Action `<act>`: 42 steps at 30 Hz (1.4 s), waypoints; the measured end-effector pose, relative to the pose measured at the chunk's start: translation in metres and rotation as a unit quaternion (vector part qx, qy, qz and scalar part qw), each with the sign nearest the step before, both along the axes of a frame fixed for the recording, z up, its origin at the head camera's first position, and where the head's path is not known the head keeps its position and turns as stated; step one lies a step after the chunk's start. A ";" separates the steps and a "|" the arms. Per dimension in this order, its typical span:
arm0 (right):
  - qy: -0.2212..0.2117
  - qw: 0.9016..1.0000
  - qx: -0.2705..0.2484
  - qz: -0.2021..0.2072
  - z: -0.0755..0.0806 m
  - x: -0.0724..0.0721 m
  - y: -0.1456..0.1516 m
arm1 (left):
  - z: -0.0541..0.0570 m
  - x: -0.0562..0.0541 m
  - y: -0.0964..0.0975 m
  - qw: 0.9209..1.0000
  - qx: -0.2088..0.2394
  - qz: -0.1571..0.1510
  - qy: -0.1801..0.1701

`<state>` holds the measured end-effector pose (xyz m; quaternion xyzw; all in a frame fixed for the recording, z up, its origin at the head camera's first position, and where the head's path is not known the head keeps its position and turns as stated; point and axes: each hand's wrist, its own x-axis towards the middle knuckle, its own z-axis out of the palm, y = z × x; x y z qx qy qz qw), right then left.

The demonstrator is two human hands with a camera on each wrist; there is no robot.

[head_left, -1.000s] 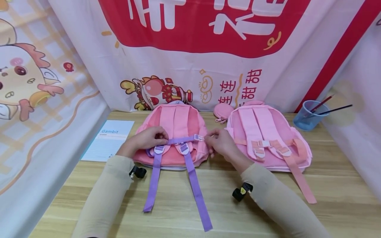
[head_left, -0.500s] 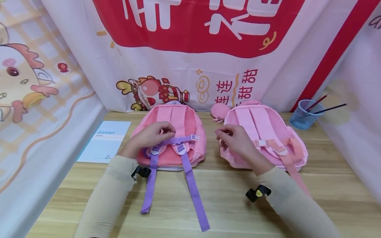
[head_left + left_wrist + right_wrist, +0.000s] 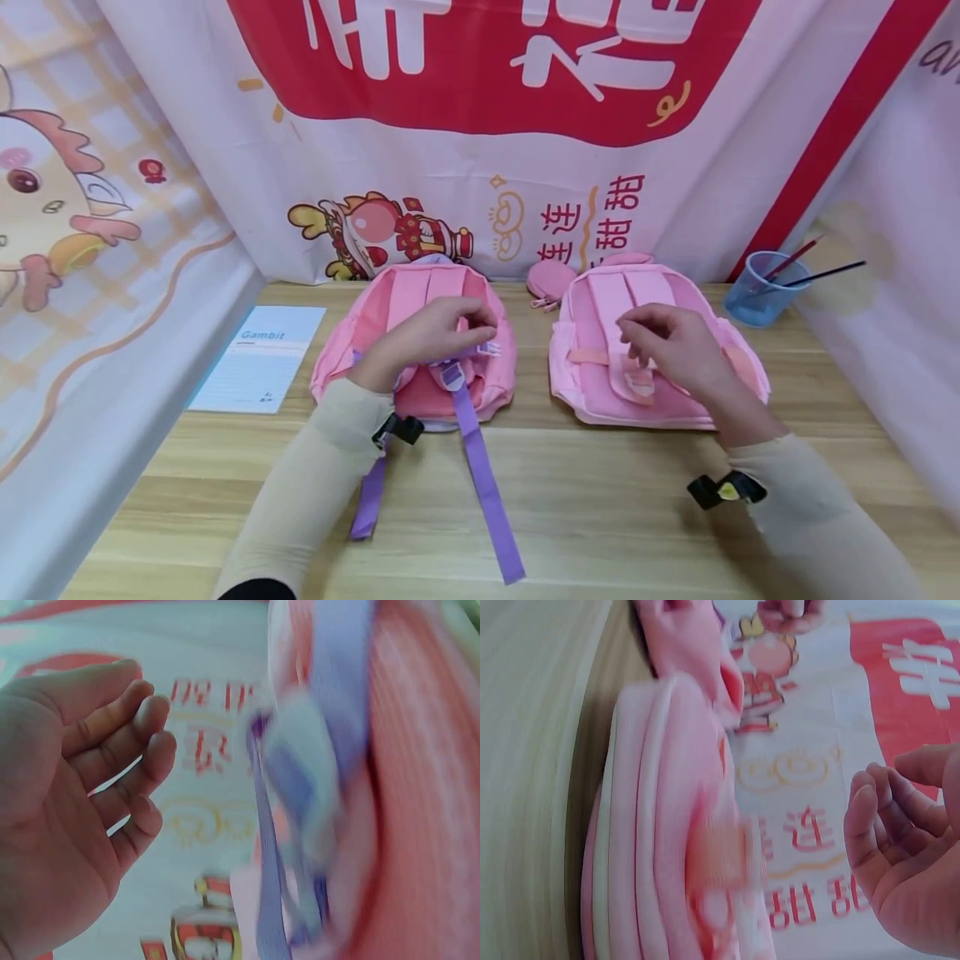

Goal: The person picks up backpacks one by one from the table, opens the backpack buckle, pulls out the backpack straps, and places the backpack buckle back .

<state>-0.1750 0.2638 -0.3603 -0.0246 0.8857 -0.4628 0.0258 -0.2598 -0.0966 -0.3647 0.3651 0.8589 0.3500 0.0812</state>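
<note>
On the left of the table lies a pink backpack (image 3: pixel 408 292), its back side up, with purple webbing straps (image 3: pixel 483 483) trailing toward me. A white buckle (image 3: pixel 489 349) shows on its right side. My left hand (image 3: pixel 438 333) hovers over this backpack and hides part of its straps; in the left wrist view its fingers are loosely bent and apart from the bag. A second pink backpack (image 3: pixel 581 387) with peach straps lies to the right, also back side up. Above it is my right hand (image 3: pixel 671 346), fingers loosely curled with nothing between them, covering its middle buckle.
A notebook (image 3: pixel 258 358) lies left of the first backpack. Between the tops of the bags sits a round pink pouch (image 3: pixel 550 282). A blue cup (image 3: pixel 761 292) holding pencils stands at the back right. Printed cloth (image 3: pixel 465 200) hangs behind the wooden table (image 3: pixel 600 517).
My right hand has let go near the white buckle and moved right, over the second backpack. My left hand has let go of the purple strap and shifted right above the first one.
</note>
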 end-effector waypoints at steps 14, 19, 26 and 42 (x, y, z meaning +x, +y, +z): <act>0.037 0.995 0.088 -0.010 -0.021 0.009 0.075 | 0.008 0.007 0.097 0.995 -0.084 -0.044 0.041; 0.002 0.995 0.096 -0.012 -0.029 0.009 0.086 | 0.000 0.005 0.123 0.993 -0.102 -0.053 0.024; 0.001 0.990 0.142 0.020 -0.031 0.006 0.090 | -0.013 0.002 0.157 0.992 -0.104 -0.076 -0.005; 0.022 0.978 0.186 0.089 -0.040 -0.005 0.081 | -0.034 -0.004 0.208 0.987 -0.142 -0.073 0.001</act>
